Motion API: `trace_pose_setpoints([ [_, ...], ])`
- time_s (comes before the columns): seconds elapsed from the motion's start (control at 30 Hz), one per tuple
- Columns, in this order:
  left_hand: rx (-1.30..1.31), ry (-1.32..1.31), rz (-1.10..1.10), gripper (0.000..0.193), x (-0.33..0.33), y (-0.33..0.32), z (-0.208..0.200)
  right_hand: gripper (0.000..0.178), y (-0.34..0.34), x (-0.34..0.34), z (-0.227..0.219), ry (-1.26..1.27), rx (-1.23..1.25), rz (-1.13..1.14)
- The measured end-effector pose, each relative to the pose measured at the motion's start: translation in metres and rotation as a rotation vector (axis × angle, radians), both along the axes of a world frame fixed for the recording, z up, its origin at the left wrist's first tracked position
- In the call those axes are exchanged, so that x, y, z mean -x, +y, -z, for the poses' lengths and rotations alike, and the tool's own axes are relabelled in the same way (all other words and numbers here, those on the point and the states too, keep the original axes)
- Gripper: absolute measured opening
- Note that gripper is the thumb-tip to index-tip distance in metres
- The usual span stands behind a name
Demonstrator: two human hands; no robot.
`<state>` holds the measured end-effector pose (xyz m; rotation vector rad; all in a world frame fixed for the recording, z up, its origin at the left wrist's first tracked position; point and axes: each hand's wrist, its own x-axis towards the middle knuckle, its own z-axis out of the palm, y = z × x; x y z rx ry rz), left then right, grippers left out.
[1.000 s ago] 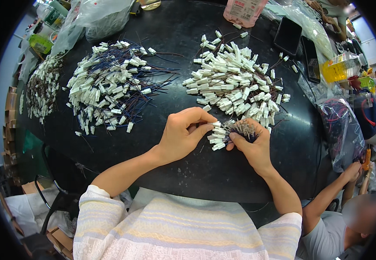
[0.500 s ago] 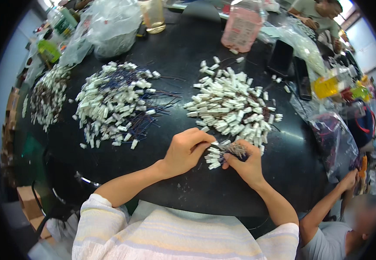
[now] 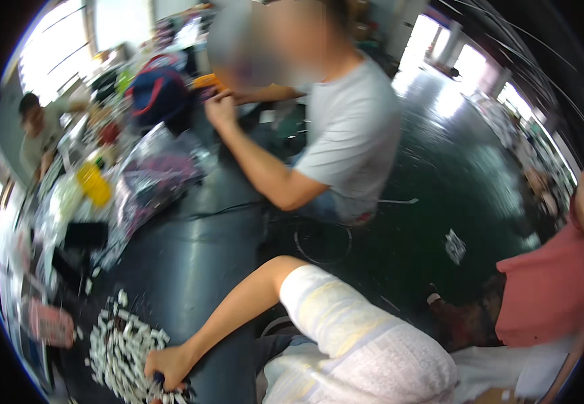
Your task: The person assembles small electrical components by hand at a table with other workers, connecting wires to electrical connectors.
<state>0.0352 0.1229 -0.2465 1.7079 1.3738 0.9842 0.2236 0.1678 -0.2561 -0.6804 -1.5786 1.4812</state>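
My right hand (image 3: 171, 365) is at the lower left, fingers closed on a bundle of wired connectors (image 3: 159, 378). Only a dark bit of the bundle shows by the fingers; the rest is hidden or blurred. Beside and beneath that hand spreads a pile of small white connectors (image 3: 120, 350) on the dark table (image 3: 204, 269). No clear part of my left hand comes into the picture.
Left of the pile stands a pink-filled container (image 3: 51, 323). Beyond lie a black phone (image 3: 86, 236), a clear plastic bag (image 3: 161, 168) and a dark blue cap-like item (image 3: 157, 94). A person in grey (image 3: 352, 128) sits close by; another wears coral (image 3: 554, 289).
The view has swung far to the right, so the table now lies at the left. My left hand has dropped out of view. My right hand remains by the white connectors, still closed.
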Motion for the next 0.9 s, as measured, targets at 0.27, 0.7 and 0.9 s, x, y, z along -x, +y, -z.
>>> trace_pose_setpoints([
  [0.27, -0.224, 0.074, 0.035, 0.017, 0.046, 0.020, 0.081, 0.010, -0.014, -0.015, -0.025, -0.104, 0.040, 0.065],
  [0.7, -0.314, -0.111, 0.257, 0.022, -0.009, 0.001, 0.000, 0.032, 0.005, -0.009, -0.020, -0.212, -0.141, 0.062],
  [0.9, 0.073, -0.225, 0.055, 0.022, -0.042, -0.026, -0.068, 0.034, 0.010, 0.002, -0.010, -0.233, -0.240, 0.095],
])
